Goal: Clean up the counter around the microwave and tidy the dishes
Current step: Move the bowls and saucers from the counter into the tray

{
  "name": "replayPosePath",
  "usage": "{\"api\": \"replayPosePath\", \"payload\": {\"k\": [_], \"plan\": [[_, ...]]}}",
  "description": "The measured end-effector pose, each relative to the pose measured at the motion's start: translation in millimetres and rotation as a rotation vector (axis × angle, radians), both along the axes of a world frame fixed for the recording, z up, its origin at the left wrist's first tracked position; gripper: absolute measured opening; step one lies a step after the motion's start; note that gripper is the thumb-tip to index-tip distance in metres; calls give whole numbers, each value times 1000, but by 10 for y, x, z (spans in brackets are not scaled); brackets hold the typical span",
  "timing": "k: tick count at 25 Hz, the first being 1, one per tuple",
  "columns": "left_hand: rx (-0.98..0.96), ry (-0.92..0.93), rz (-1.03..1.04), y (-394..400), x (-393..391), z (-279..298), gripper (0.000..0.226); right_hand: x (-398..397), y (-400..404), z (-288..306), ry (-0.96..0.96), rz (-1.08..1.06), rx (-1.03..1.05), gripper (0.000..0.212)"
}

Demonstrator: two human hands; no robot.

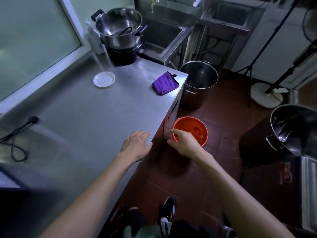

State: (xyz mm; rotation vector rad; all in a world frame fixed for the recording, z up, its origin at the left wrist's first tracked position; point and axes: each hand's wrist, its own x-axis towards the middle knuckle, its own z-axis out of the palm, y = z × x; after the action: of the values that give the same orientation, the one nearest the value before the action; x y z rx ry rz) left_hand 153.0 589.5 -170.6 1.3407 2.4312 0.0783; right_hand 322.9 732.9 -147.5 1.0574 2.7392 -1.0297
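The steel tabletop (82,107) stretches ahead of me, and on it, toward the far end, sits a small white saucer (104,79), with a folded purple cloth (165,83) to its right, close to the tabletop's right edge. My left hand (136,145) rests flat near that same edge, closer to me, its fingers straight and slightly spread, holding nothing. My right hand (184,143) hangs off the side of the tabletop, above the rim of an orange bucket (192,130) standing on the red tiled floor; its fingers are curled with thumb and forefinger drawn together, but I cannot tell whether they pinch anything. Past the saucer, a shiny steel pot (119,28) is stacked on a dark base at the tabletop's far corner. A tall steel stockpot (198,83) stands on the floor just beyond the cloth's corner, and a black power cord (17,134) lies at the tabletop's left side.
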Motion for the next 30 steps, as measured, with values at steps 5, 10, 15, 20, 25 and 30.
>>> {"api": "replayPosePath", "payload": {"k": [5,10,15,20,25,30], "plan": [[7,-41,67,212,-306,-194,51,-393,308,-140,-41,51,-75,51],[75,-105,181,482,-946,-348,52,-1181,688,-201,-138,185,-22,50],[99,-153,320,551,-1529,-356,52,-2070,966,-234,-183,376,117,47],[75,-163,475,329,-2019,-335,54,-2897,930,-274,-214,542,172,47],[69,-154,614,261,-2397,-403,53,-3598,963,-441,-201,690,173,53],[9,-170,722,364,-2727,-419,52,-4299,1119,-611,-192,787,200,68]]}}
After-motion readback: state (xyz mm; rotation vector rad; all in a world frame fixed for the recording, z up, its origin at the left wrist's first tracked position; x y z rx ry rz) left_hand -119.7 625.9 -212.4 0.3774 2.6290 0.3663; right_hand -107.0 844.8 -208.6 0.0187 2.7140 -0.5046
